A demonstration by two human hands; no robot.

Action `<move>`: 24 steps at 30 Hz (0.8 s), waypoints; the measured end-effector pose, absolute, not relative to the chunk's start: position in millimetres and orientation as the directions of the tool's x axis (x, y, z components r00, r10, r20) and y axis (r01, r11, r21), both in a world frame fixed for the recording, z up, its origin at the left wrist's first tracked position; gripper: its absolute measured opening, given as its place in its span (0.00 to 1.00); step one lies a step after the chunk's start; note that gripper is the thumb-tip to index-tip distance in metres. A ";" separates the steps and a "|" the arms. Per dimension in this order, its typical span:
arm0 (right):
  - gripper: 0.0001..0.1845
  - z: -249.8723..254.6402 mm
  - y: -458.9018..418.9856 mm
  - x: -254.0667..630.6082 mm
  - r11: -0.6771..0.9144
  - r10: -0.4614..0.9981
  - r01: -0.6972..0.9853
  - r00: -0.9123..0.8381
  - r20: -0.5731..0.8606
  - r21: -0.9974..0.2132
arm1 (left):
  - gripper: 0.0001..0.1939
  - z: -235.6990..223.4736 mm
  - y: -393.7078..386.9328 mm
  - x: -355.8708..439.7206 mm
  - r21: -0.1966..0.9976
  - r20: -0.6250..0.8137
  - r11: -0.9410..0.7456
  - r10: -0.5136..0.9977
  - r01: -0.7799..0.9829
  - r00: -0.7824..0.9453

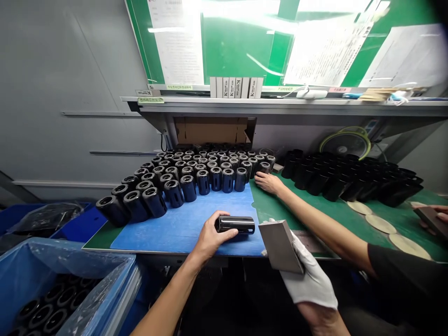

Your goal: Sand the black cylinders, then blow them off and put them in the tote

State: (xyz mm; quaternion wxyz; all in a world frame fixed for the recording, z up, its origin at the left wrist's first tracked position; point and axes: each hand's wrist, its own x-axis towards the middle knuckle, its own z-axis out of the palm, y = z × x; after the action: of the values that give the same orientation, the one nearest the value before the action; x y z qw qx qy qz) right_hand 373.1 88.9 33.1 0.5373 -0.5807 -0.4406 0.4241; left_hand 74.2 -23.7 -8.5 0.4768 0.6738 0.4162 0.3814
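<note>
your left hand grips a black cylinder, your gloved right grips a grey plate
head view: your left hand (210, 235) is closed around a black cylinder (236, 224), held lying sideways over the near part of the blue mat (182, 233). your right hand (310, 284), in a white glove, is closed on a grey plate (280, 246), just off the mat's near right corner. dozens of upright black sleeves (196, 179) fill the far side of the mat, too many to count. a co-worker's bare hand (269, 183) touches the group's right end; a hand at far right (437, 211) holds a dark block (429, 219). three tan pads (378, 224) lie on the green mat (350, 219). eight white boxes (236, 87) stand on the shelf (280, 100), some showing a large "k"; their smaller print is unclear.
</note>
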 end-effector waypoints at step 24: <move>0.29 45.9 -94.9 424.0 0.202 0.921 -0.097 0.357 0.156 -0.975 | 0.26 -0.4 -26.1 87.3 0.965 0.025 -0.114 0.937 0.238 0.348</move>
State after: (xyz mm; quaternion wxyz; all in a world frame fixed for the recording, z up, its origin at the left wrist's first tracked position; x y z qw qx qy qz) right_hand 424.0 -94.9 45.9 0.6558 -0.4983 -0.4135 0.3880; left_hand 87.3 -26.1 -0.4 0.4928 0.6566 0.4473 0.3549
